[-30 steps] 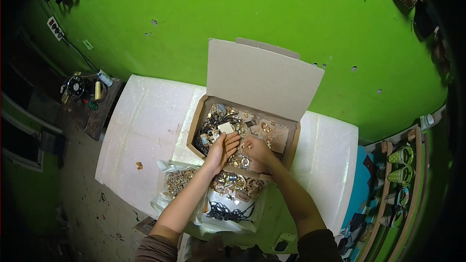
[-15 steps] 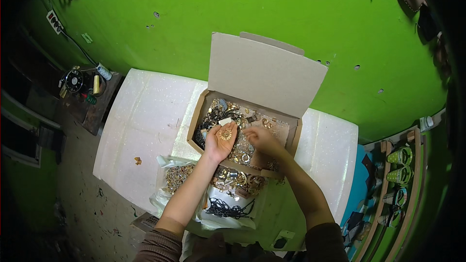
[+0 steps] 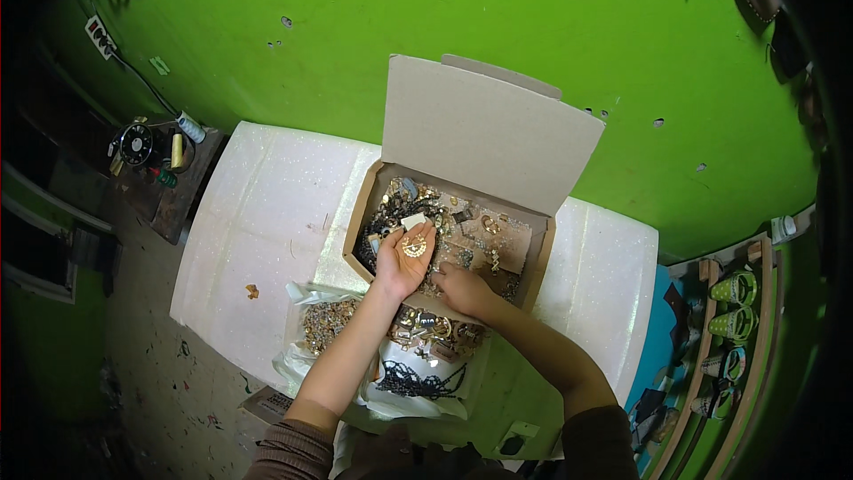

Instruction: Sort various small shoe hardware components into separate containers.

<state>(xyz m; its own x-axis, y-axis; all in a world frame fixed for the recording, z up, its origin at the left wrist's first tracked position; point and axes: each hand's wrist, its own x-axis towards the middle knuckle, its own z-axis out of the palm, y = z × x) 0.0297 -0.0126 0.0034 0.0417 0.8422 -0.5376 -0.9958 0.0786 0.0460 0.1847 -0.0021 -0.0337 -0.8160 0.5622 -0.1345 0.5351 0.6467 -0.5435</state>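
Resting on the upturned palm of the left hand point(image 3: 400, 274), a round gold ornament point(image 3: 414, 247) sits above the left part of an open cardboard box point(image 3: 544, 253). That grip is spread, its fingers stretched out side by side. Close by, the right hand point(image 3: 465, 291) reaches over the near part of the box with its fingers bent down; from my end I cannot tell whether its grip is pinching anything. Around both hands I see black strands point(image 3: 386, 213), a pale rectangular piece point(image 3: 413, 221) and gold trinkets point(image 3: 490, 226), and behind them the lid point(image 3: 493, 129) stands raised.

Nearer the person, plastic-lined containers hold mixed beads point(image 3: 327, 325) and a black chain point(image 3: 421, 380). Everything is on a white, glittery desk point(image 3: 258, 213), its edges bowed by my lens, with a small gold scrap point(image 3: 252, 292) alone at left.

Beyond rises a bright green wall point(image 3: 666, 53), pitted with holes, a power strip point(image 3: 100, 38) at its left. Below that, I spot a yellow spool point(image 3: 177, 151) on a dark stand point(image 3: 169, 213); to the right, a wooden rack point(image 3: 753, 329) carries green sandals point(image 3: 734, 288).
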